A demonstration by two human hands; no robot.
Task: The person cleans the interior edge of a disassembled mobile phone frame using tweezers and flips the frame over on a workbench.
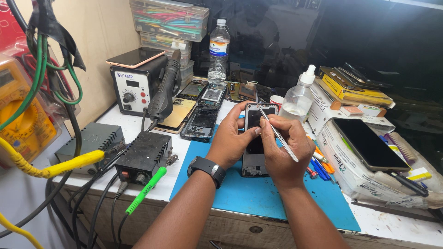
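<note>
An opened phone (254,121) with its back cover off lies upright on the blue mat (258,193). My left hand (233,138), with a black watch (207,168) on the wrist, grips the phone's left side, thumb on its inner face. My right hand (286,150) holds metal tweezers (277,133), their tips touching the upper part of the phone's inside.
A hot-air station (134,87) with its handle (164,94) stands at the back left, a black power box (143,157) in front. Phone frames (200,120), a water bottle (219,50), a spray bottle (297,99), a dark-screened phone (369,145) on bags, and screwdrivers (320,166) lie around.
</note>
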